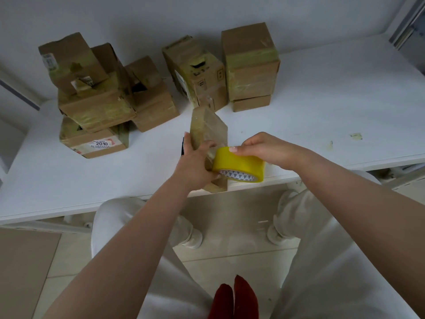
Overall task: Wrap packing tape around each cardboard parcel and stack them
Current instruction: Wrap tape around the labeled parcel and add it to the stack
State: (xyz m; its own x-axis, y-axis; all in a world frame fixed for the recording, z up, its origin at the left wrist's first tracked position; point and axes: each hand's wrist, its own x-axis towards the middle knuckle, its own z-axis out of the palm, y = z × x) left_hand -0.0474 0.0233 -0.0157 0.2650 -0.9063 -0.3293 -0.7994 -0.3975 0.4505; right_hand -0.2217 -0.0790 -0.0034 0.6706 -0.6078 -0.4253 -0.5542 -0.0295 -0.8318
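Yellow tape sits on a fat roll [239, 165], and the right hand [264, 148] holds that roll from above, with its fingers [238, 149] curled over the top edge. The roll is tipped on its side, so the white ring with little triangles shows underneath. It touches the near end of a flat cardboard parcel [208, 134].

The left hand [195, 164] grips this parcel, with its fingers wrapped around the side, so some of them are hidden behind the cardboard. The parcel stands tilted at the front edge of the white counter [345, 111], right in front of the person. It is brown, and shiny see-through tape covers its top face. A thin dark thing [183, 146] peeks out just behind the left hand; what it is cannot be told.

Farther back on the counter, more brown boxes wait. On the left is a messy pile [103, 95] of boxes leaning on each other, with yellowish tape and torn flaps. The lowest one has a white label [101, 143] that reads 2010. In the middle stands a taller taped box [197, 72] with a dark tear on top. Just to its right is a neat stack [251, 65] with a big box on a smaller flat one. None of these touch the parcel in the hands.

Two small bits of tape [355, 136] stick to the counter on the right. Below the counter edge are white trousers [322, 249] and red shoes [234, 298] on a tiled floor.
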